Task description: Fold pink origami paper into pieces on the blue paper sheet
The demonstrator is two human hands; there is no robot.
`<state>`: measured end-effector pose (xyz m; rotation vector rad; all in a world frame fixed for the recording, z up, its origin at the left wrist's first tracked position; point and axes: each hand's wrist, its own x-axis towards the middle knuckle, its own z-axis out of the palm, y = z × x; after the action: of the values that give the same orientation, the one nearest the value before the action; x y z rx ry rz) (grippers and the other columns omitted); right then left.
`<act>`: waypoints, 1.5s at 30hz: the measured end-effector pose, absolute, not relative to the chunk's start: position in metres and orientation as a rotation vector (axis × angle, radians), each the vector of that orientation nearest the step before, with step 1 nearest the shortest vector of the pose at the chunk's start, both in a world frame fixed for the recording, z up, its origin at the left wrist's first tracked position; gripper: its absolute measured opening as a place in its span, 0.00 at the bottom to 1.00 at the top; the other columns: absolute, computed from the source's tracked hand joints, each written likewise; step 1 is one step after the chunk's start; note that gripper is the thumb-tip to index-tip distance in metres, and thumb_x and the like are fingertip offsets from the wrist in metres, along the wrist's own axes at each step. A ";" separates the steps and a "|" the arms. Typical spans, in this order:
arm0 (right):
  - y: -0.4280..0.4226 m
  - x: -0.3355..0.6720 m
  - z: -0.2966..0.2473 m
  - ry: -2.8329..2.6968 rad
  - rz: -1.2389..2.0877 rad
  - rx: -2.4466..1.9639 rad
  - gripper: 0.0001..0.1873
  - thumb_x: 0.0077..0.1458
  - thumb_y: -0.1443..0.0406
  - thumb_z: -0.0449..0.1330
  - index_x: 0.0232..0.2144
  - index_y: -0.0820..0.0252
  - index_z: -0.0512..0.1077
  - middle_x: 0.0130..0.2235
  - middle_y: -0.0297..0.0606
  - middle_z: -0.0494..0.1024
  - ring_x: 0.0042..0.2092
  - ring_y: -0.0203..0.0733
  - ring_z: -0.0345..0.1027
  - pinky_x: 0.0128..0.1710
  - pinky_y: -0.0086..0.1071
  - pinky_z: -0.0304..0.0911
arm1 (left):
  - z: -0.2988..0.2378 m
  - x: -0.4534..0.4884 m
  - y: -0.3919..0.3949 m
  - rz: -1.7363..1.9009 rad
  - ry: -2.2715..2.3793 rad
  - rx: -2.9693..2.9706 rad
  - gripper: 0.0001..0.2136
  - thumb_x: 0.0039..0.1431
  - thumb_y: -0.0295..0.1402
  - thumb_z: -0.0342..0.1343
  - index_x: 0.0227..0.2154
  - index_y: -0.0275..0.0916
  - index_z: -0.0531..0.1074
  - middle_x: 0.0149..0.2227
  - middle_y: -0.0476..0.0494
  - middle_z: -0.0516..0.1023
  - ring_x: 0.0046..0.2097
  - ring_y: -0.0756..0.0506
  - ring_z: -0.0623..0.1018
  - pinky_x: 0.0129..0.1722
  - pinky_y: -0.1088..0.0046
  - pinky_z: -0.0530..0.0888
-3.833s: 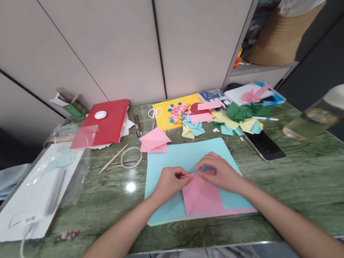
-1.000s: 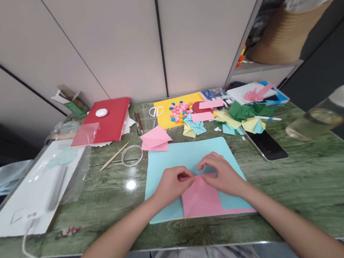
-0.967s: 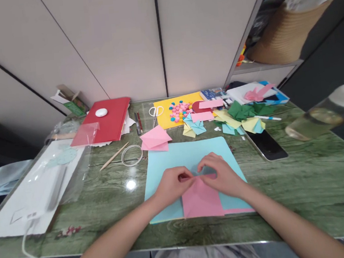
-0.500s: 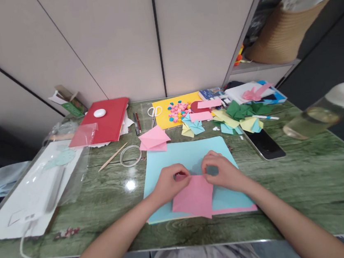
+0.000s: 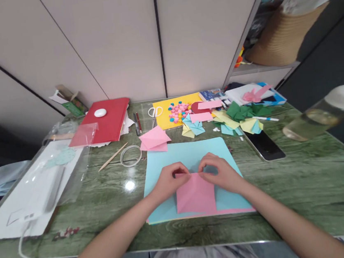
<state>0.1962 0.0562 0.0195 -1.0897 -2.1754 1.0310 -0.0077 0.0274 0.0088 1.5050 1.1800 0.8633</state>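
Note:
A pink folded paper lies on a light blue sheet near the table's front edge. My left hand pinches the pink paper's top left edge with curled fingers. My right hand pinches its top right part, thumb and fingers closed on the paper. Both hands meet at the paper's upper edge. A thin pink strip of another sheet shows under the blue one at the front.
Behind lie a folded pink piece, a tape ring, a wooden stick, a red folder, scissors, a yellow sheet with small beads, coloured paper scraps and a phone. A glass jar stands right.
The pink paper has been turned and shifted slightly left on the blue sheet; it now sits squarer. Both hands stayed pinched on its top edge.

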 end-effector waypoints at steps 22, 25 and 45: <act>0.067 0.214 0.024 -2.042 1.160 -1.155 0.06 0.43 0.72 0.56 0.21 0.57 0.68 0.26 0.32 0.70 0.35 0.39 0.63 0.35 0.32 0.56 | 0.006 -0.017 0.034 0.837 1.153 1.479 0.03 0.45 0.24 0.52 0.22 0.36 0.69 0.24 0.51 0.70 0.30 0.50 0.68 0.32 0.75 0.63; 0.073 0.225 0.025 -1.992 1.158 -1.176 0.05 0.44 0.71 0.56 0.21 0.58 0.68 0.27 0.32 0.70 0.34 0.38 0.63 0.36 0.32 0.56 | 0.004 -0.025 0.041 0.872 1.165 1.457 0.02 0.46 0.24 0.52 0.22 0.36 0.68 0.25 0.49 0.72 0.31 0.49 0.71 0.33 0.74 0.64; 0.047 0.187 0.023 -2.330 0.940 -1.099 0.06 0.44 0.72 0.56 0.24 0.56 0.67 0.28 0.32 0.73 0.39 0.43 0.61 0.43 0.40 0.52 | 0.006 0.003 0.016 0.718 1.215 1.648 0.03 0.51 0.30 0.56 0.25 0.37 0.72 0.24 0.52 0.72 0.28 0.52 0.68 0.29 0.78 0.63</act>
<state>0.1872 0.0474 0.0225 -1.0990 -2.3302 0.9398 0.0028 0.0157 0.0056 1.6482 1.2146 0.7177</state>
